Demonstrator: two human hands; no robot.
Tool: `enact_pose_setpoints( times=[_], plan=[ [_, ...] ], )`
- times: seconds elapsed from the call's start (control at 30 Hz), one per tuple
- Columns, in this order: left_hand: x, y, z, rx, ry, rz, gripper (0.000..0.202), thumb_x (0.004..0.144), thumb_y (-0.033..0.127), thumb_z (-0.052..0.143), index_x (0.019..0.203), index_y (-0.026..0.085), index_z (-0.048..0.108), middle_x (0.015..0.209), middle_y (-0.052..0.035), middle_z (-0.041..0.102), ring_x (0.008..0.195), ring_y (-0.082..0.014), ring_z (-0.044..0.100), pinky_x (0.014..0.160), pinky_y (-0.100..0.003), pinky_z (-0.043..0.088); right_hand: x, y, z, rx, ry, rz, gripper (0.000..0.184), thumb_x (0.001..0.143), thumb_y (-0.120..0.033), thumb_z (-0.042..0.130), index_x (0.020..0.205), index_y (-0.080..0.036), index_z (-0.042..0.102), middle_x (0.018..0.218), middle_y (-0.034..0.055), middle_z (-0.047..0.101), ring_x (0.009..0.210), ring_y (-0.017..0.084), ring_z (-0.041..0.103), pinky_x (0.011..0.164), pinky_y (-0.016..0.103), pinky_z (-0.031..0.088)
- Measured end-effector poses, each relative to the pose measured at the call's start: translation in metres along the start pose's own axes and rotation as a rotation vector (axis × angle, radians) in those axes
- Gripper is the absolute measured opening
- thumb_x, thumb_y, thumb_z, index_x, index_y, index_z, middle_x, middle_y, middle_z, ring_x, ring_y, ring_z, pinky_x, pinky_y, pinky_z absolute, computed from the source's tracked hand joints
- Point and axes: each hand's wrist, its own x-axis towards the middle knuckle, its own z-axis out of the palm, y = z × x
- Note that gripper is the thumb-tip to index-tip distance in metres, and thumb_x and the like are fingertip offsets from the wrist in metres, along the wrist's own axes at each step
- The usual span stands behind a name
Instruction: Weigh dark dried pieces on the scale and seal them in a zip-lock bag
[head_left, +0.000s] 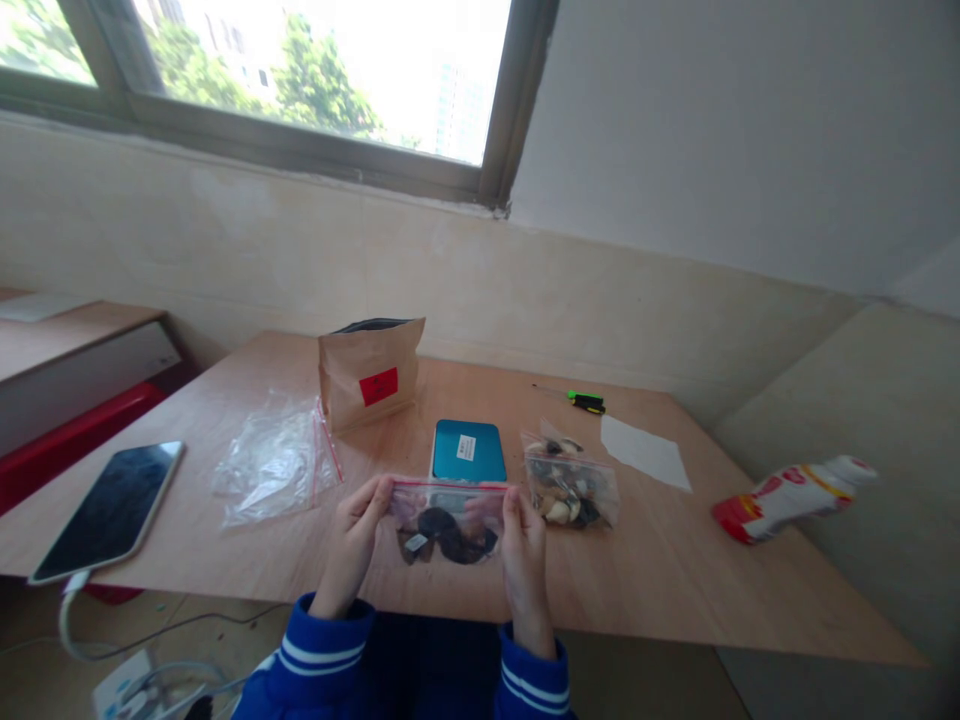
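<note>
Between my two hands hangs a clear zip bag with a red seal strip and several dark pieces inside. My left hand pinches its upper left corner. The upper right corner is pinched by my right hand. Just behind the bag lies a teal digital scale with a white label, its near part covered by the bag. To the right of my right hand lie filled zip bags holding pale and dark pieces. Flat zip bags lie in a pile to the left.
A brown paper pouch with a red label stands open at the back. A tablet with a white cable lies at the left edge. Screwdrivers, a white paper sheet and a white and red bottle are on the right.
</note>
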Motion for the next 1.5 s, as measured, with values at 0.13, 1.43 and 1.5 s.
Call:
enact_pose_setpoints(
  times=[0.13, 1.43, 1.5],
  plan=[
    [0.0, -0.004, 0.004, -0.009, 0.055, -0.043, 0.042, 0.079, 0.053, 0.061, 0.06, 0.016, 0.056, 0.056, 0.0024, 0.049, 0.056, -0.0113, 0.044, 0.052, -0.021, 0.036, 0.0, -0.003, 0.006, 0.019, 0.031, -0.001, 0.051, 0.084, -0.063, 0.053, 0.078, -0.015, 0.07, 0.066, 0.008, 0.072, 0.053, 0.02, 0.066, 0.052, 0.03, 0.052],
    [0.012, -0.001, -0.033, 0.019, 0.042, -0.145, 0.056, 0.077, 0.065, 0.05, 0.088, 0.014, 0.069, 0.073, -0.0082, 0.07, 0.038, -0.0101, 0.048, 0.031, -0.022, 0.033, 0.058, -0.034, -0.147, -0.525, 0.606, -0.161, 0.084, 0.065, -0.062, 0.067, 0.128, -0.009, 0.051, 0.118, 0.0228, 0.064, 0.106, 0.035, 0.062, 0.089, 0.05, 0.049],
    [0.012, 0.0, -0.039, 0.022, 0.077, -0.142, 0.055, 0.077, 0.065, 0.05, 0.088, 0.014, 0.069, 0.074, -0.0079, 0.071, 0.04, -0.0103, 0.049, 0.032, -0.022, 0.034, 0.064, -0.033, -0.151, -0.863, 0.711, -0.188, 0.09, 0.065, -0.062, 0.064, 0.134, -0.006, 0.047, 0.132, 0.0286, 0.052, 0.121, 0.043, 0.048, 0.097, 0.061, 0.038]
  ],
)
